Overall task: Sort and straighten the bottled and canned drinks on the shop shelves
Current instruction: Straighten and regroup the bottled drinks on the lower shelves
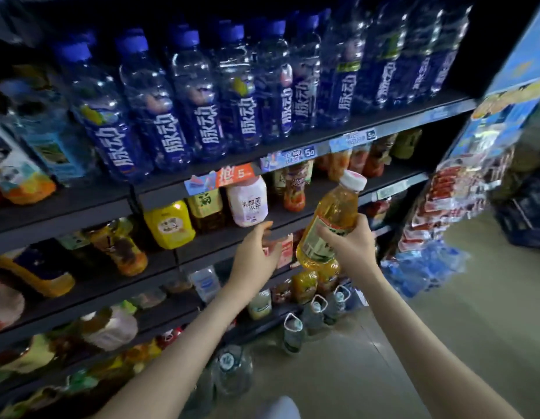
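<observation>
My right hand (350, 246) grips a yellow tea bottle (332, 219) with a white cap around its label, holding it in the air in front of the shelves, tilted right. My left hand (256, 252) is open with fingers spread, just below a pink-white bottle (247, 201) on the second shelf, not touching it. Beside that bottle stand a dark tea bottle (206, 210) and a yellow bottle (169, 223). Blue-capped clear bottles (184, 95) with blue labels fill the top shelf.
The dark shelf edge (293, 216) carries price tags (296, 155). Lower shelves hold mixed juice and tea bottles (120, 246). Large water jugs (293, 331) stand on the floor by the shelf base. Hanging snack packets (444, 207) are at the right.
</observation>
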Demonstrator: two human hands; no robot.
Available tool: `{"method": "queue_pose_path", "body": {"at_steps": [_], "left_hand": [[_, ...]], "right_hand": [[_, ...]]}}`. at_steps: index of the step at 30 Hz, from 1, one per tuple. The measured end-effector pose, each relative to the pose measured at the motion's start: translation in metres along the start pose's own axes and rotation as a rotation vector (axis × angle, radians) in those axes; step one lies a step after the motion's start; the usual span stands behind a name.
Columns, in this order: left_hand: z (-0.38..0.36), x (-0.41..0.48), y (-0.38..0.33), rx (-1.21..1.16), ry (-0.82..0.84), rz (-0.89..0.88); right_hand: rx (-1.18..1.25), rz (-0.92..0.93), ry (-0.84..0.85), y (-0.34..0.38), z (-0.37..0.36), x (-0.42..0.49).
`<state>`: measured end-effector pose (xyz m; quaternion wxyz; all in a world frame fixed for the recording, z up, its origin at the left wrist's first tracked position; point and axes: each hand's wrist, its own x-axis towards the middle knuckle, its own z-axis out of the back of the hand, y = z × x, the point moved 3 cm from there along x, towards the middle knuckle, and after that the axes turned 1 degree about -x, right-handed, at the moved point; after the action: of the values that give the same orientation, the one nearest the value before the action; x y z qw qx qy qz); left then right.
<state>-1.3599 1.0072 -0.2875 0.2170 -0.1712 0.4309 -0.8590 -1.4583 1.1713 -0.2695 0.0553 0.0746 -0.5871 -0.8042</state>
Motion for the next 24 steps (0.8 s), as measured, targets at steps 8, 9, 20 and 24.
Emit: {"method": "queue_pose_path", "body": {"at_steps": [8,9,20,24], "left_hand": [[-0.076,0.085,-0.001,-0.027,-0.082,0.054],[-0.087,0.094,0.001,-0.025,-0.112,0.053],[-0.178,0.174,0.032,0.003,-0.625,-0.039],[-0.194,0.187,0.051,-0.010,-0.740,-0.037]], "right_hand": [[0.045,0.009,-0.057,-0.038,0.012,0.105],[0.054,0.019,-0.057,-0.042,0.011,0.117],[0.043,0.279,-0.053,-0.089,-0.024,0.247],[-0.023,0.435,-0.028,-0.093,-0.051,0.280]]}}
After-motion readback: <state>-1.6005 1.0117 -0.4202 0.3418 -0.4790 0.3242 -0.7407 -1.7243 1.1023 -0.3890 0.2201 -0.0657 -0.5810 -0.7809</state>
